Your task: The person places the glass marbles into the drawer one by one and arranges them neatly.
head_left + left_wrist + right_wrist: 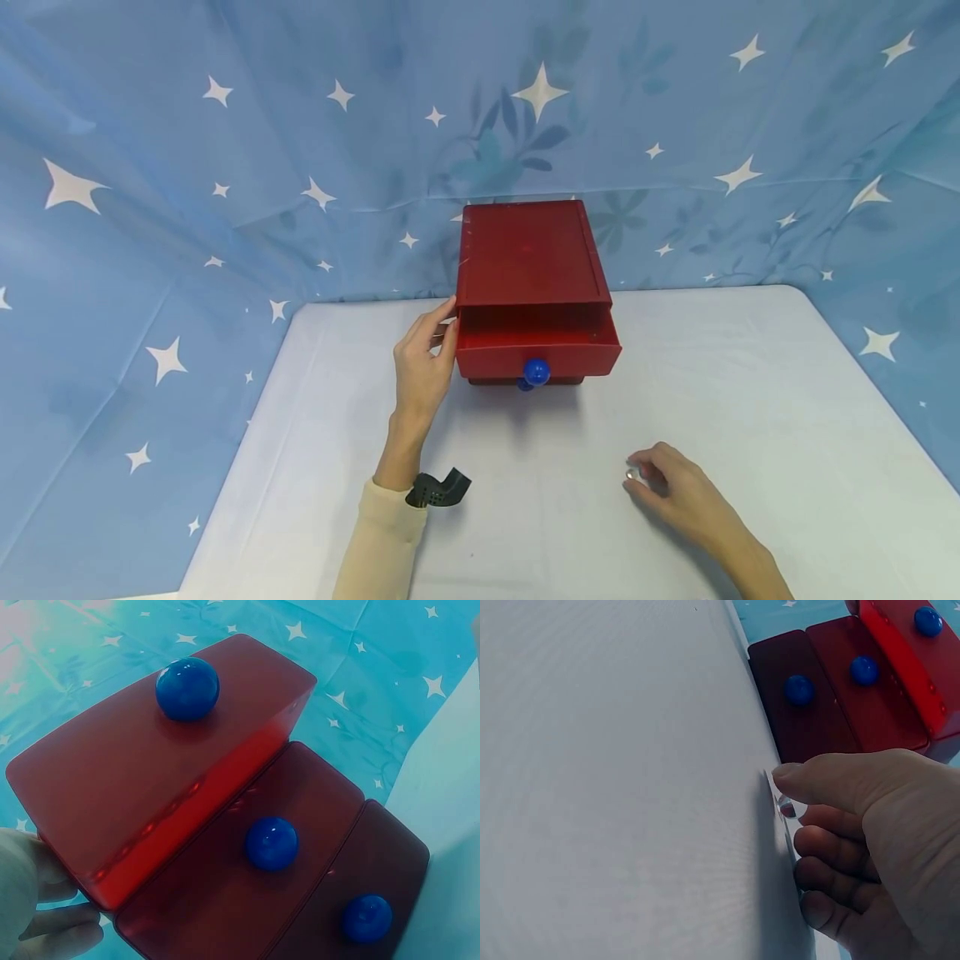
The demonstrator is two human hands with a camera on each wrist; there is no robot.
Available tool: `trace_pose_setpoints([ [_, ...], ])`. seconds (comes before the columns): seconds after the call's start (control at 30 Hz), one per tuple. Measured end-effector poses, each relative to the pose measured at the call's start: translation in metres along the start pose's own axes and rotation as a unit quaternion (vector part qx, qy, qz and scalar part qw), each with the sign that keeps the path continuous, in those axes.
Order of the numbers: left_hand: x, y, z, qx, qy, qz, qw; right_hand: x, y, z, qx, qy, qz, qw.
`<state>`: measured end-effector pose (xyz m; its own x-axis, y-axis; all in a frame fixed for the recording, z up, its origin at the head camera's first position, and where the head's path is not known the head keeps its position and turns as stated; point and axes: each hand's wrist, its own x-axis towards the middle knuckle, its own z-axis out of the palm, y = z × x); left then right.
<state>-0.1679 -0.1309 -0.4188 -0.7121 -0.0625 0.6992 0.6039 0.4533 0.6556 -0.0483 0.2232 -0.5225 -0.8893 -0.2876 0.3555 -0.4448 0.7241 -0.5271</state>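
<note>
A small red drawer cabinet with round blue knobs stands at the table's far side. Its top drawer is pulled out, and the part of its inside that shows is bare. My left hand rests against the cabinet's left side, fingers fairly straight, next to the open drawer. In the left wrist view, its fingers lie along the cabinet's edge. Off to the front right, my right hand pinches a small clear glass marble between thumb and index finger, low over the table. The other fingers are curled in.
A white cloth covers the table. Behind it and along both sides hangs a blue curtain with white stars. Two closed drawers, a middle one and a bottom one, sit below the pulled-out drawer. A black strap device is on the left wrist.
</note>
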Motion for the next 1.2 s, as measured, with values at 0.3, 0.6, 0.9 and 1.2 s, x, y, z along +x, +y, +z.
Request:
trace_pose_setpoints([
  [0.3,-0.0012,-0.0007,0.0005,0.008,-0.003,-0.005,1.0000,-0.0002,-0.0006,0.0002,-0.011,-0.007,0.009,1.000],
  [0.6,-0.0006,-0.0005,0.0009,0.007,-0.001,-0.001,1.0000,0.0000,-0.0008,0.0005,-0.021,-0.009,0.006,1.000],
  [0.9,-0.0005,-0.0017,-0.0001,0.005,-0.009,-0.004,0.9999,0.0012,-0.0012,0.0006,-0.018,-0.001,-0.006,1.000],
  [1.2,-0.0007,-0.0022,0.0006,-0.004,0.001,-0.003,1.0000,0.0018,-0.0036,-0.0011,-0.020,-0.009,-0.005,1.000],
])
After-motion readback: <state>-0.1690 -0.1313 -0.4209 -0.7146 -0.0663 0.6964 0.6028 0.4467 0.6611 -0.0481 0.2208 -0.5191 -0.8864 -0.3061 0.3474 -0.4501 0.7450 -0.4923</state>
